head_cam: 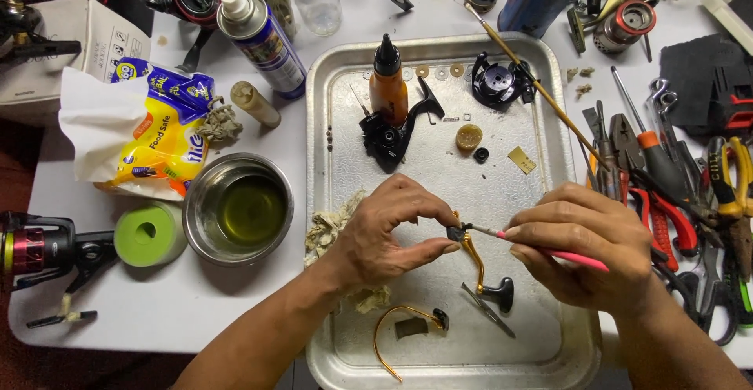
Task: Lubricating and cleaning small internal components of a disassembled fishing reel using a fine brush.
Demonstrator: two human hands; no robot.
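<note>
A steel bowl (238,209) of yellow oil sits on the white worktop (157,312), left of a metal tray (329,202). Over the tray, the left hand (376,237) pinches the top of a gold reel handle (478,268) in its fingers. The right hand (584,245) holds a pink brush (541,249) tight, tip touching the handle. Tools (674,178) lie at the right.

A white table (55,296) carries a tray (325,202) at centre, bowl (238,208) at nine o'clock, tools (682,194) at three.
</note>
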